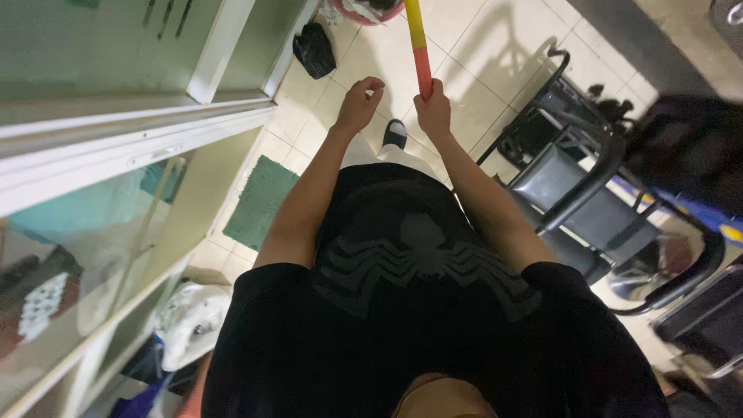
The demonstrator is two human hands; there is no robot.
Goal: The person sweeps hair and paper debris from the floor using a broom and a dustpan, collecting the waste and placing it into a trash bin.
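Note:
My right hand (434, 112) grips the lower end of a long stick handle (418, 46), yellow above and red below, which rises toward the top of the head view. Just to its left, my left hand (357, 104) hangs with fingers loosely curled and nothing in it, a short way off the handle. Both arms stretch forward over my black shirt. One dark shoe with a white toe (395, 133) shows on the tiled floor below the hands. The handle's far end reaches a red bucket rim (371, 14) at the top edge.
A glass display counter with a white frame (131, 147) fills the left. A green mat (261, 200) lies on the floor beside it. A black bag (314, 49) sits by the counter's far corner. Black chairs with tubular arms (588, 186) stand close on the right.

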